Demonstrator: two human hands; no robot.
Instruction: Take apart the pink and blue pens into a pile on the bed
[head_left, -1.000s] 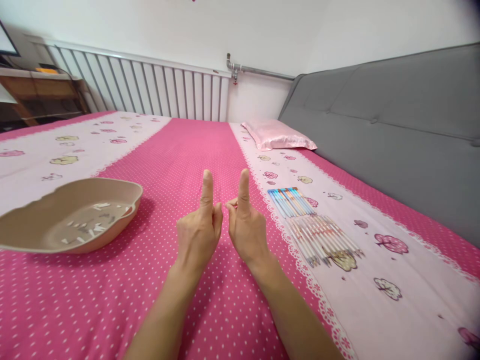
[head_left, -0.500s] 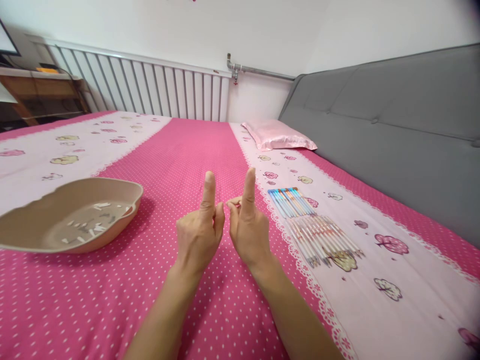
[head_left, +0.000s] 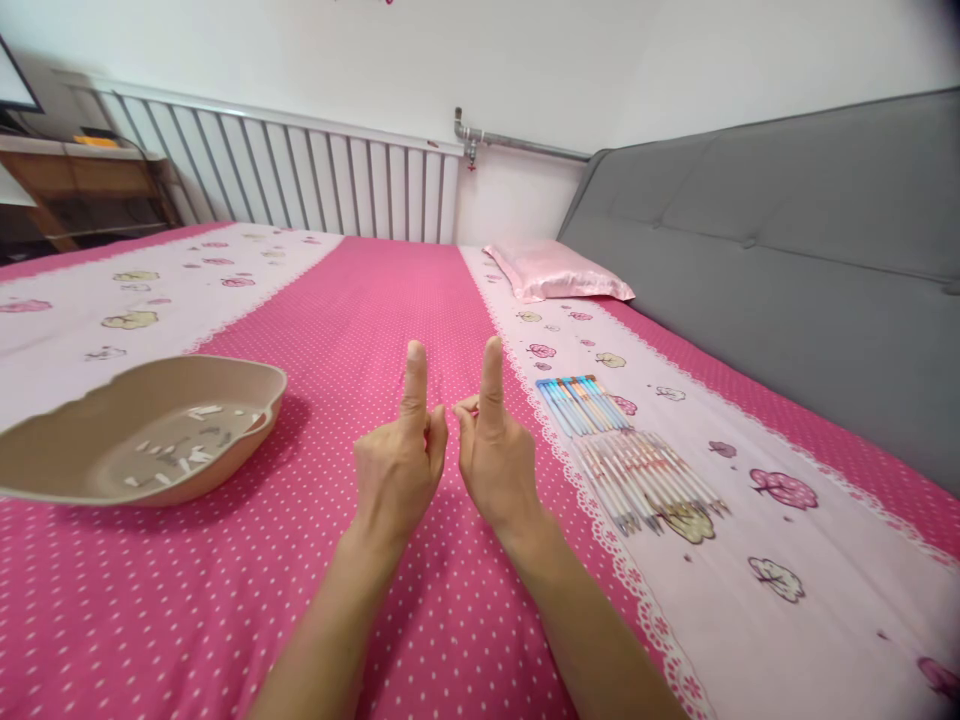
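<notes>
Though seemingly curled, hands [head_left: 396,465] [head_left: 498,465] with forefingers [head_left: 414,388] upright

Slim pens [head_left: 646,470] are ranged in two adjoining rows on a bedspread [head_left: 465,640]; white scraps [head_left: 199,456] are scattered inside a tan basin [head_left: 82,445].

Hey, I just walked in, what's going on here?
A person holds both bare hands over a pink bed, one finger stretched out on each; no object shows in either hand. Right of the right hand lie two rows of slim pen-like sticks, the farther row blue-ended. Left of the left hand sits a tan basin with small pieces in it, some white.
</notes>
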